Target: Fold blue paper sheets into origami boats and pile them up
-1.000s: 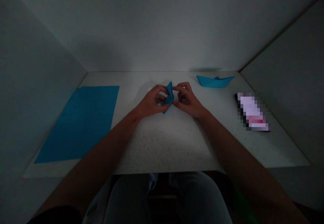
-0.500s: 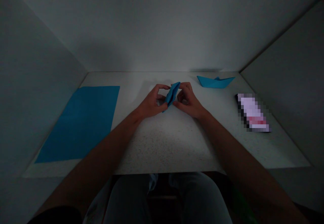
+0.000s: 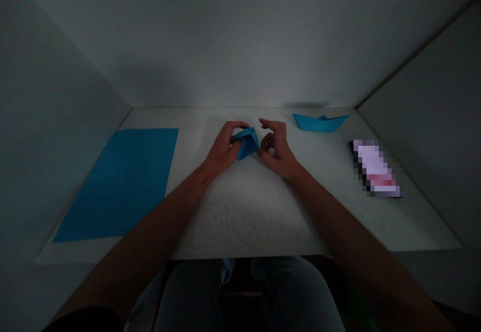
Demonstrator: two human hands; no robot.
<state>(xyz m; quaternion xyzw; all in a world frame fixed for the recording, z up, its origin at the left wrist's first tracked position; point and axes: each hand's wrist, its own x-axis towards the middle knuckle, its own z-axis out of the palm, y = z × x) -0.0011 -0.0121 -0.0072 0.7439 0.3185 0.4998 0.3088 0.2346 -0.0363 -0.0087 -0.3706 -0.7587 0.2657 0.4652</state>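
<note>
A small piece of folded blue paper point(image 3: 249, 144) is held above the middle of the table, its pocket spread open toward me. My left hand point(image 3: 224, 146) grips it from the left, the thumb reaching into the fold and the index finger over the top edge. Just right of the paper is my right hand point(image 3: 277, 146), its index finger and thumb apart. The right thumb tip is close to the paper's right corner; whether it touches I cannot tell.
On the left lies a flat blue sheet point(image 3: 120, 182). A folded blue paper boat point(image 3: 320, 123) stands at the back right, by the wall. Nearer on the right is a phone point(image 3: 377, 168), blurred by pixels. White walls border the table point(image 3: 248, 222) at the back and sides.
The folded paper was narrow and slanted between both hands; now it is turned and its pocket is spread wider. My right index finger has come off it. My left thumb has moved into the fold.
</note>
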